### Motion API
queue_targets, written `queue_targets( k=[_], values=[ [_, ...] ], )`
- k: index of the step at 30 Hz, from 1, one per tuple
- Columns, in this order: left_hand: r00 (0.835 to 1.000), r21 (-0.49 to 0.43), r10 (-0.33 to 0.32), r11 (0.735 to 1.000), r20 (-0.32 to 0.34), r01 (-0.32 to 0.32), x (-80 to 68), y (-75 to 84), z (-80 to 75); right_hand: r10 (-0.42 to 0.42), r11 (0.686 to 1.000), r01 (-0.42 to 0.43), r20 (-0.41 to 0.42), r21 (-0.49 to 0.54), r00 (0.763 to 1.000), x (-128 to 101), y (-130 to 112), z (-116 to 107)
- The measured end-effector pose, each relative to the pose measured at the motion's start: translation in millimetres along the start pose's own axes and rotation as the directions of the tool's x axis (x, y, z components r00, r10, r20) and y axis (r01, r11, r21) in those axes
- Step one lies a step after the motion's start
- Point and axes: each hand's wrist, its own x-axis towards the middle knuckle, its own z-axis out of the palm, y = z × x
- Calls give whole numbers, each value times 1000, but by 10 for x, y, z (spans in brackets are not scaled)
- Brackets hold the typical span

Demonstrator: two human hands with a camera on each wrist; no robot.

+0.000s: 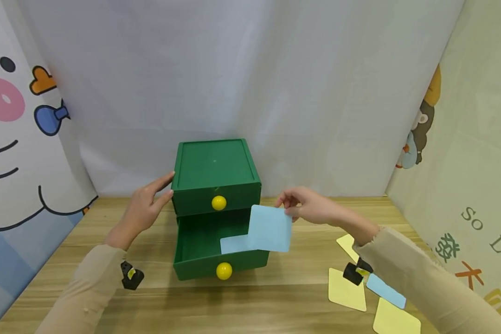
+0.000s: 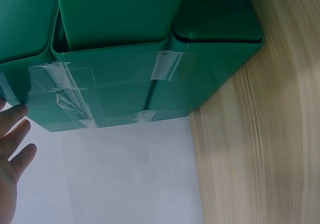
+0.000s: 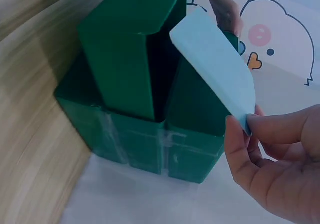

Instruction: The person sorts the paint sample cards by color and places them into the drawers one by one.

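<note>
A green drawer cabinet (image 1: 217, 164) stands on the wooden table with one drawer (image 1: 198, 268) pulled out below the top one. My left hand (image 1: 144, 206) rests its fingertips against the cabinet's upper left side, fingers extended. Between thumb and fingers, my right hand (image 1: 311, 205) pinches a light blue square card (image 1: 270, 229) by its upper right corner. The card hangs at the open drawer's right edge and hides part of it. Inside that drawer lies another light blue card (image 1: 234, 244). The right wrist view shows the pinched card (image 3: 215, 58) tilted beside the cabinet.
On the table at right lie yellow cards (image 1: 346, 290) and a blue card (image 1: 386, 291), partly covered by my right sleeve. Yellow round knobs (image 1: 219, 202) stick out from the drawers. Clear tape (image 2: 165, 66) crosses the cabinet's side. A pale curtain (image 1: 317, 93) hangs behind.
</note>
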Motion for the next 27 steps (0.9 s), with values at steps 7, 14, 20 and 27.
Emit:
queue_targets(
  k=[7, 14, 20, 27],
  values=[
    [1000, -6, 2, 1000, -2, -2, 4, -7, 7, -14, 1000, 14, 5, 7, 1000, 261, -147, 68],
    [1000, -13, 3, 1000, -4, -3, -2, -14, -2, 3, 999, -4, 14, 35, 1000, 523, -226, 192],
    [1000, -4, 6, 1000, -9, -6, -5, -17, 4, 3, 999, -6, 59, 52, 998, 664, -242, 335],
    [1000, -3, 13, 1000, -18, -13, -1, -11, 14, -3, 999, 1, 67, 37, 998, 748, -179, 502]
  ],
)
